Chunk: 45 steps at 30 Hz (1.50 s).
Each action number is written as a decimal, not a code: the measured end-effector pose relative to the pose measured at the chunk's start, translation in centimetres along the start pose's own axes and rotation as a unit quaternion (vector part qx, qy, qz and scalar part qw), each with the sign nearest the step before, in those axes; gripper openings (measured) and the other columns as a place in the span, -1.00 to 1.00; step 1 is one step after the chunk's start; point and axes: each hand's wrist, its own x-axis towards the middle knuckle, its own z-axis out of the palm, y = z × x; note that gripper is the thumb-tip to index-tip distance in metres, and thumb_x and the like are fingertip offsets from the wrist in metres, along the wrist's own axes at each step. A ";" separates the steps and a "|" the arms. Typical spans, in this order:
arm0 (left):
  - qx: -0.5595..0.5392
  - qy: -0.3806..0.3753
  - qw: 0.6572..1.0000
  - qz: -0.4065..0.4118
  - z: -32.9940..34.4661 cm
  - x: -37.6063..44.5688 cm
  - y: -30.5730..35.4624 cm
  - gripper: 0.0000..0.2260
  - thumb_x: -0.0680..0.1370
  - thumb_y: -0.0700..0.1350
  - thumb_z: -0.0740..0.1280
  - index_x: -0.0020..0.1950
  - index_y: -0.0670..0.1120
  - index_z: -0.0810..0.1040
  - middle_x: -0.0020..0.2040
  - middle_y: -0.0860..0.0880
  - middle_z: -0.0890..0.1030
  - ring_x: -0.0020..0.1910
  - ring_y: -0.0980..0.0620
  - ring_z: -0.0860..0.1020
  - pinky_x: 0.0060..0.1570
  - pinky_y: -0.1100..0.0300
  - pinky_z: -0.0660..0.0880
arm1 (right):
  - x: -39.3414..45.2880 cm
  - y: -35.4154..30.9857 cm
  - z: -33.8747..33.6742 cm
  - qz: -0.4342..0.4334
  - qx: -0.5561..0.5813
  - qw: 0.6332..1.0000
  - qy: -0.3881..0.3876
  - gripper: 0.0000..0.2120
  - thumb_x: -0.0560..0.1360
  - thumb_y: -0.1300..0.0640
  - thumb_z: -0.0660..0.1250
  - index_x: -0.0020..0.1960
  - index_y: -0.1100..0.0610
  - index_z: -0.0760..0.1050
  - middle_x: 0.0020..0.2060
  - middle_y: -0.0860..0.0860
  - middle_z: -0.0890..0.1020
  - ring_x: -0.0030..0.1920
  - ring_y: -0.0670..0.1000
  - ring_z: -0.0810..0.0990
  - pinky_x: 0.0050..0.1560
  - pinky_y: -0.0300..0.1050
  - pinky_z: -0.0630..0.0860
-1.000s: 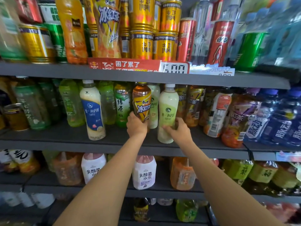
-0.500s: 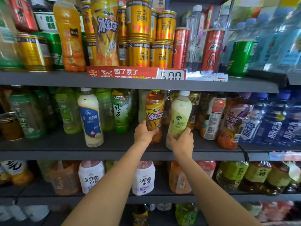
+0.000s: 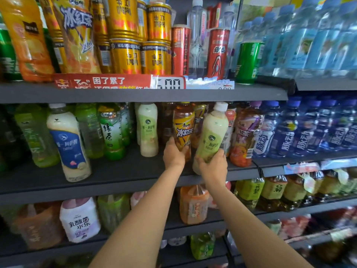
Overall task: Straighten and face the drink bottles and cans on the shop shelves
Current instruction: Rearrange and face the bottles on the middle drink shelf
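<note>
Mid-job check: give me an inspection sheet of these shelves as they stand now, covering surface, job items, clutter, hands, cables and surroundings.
Surface: dark middle shelf, bare patches at its front.
Job's things: iced tea bottle upright, label facing out; pale green milk tea bottle tilted, label out.
Clutter: blue-label milk tea bottle standing forward of its row, leaning.
Grippers: left hand grips the iced tea bottle; right hand grips the pale green bottle near its base.
Cables: thin black cable at the shelf edge.
Surroundings: gold cans stacked above; blue bottles at right.
</note>
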 end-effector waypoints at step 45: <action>0.349 0.018 0.900 0.259 -8.0 -3.8 -4.1 -0.53 0.49 -0.17 0.19 0.42 -0.15 0.33 0.46 -0.16 0.30 0.39 -0.12 0.36 0.36 0.02 0.28 | -3.7 -3.7 4.2 -0.094 -0.012 0.989 -0.113 -0.52 0.46 0.03 0.36 0.23 0.26 0.29 0.19 0.19 0.45 0.20 0.24 0.45 0.07 0.02 0.41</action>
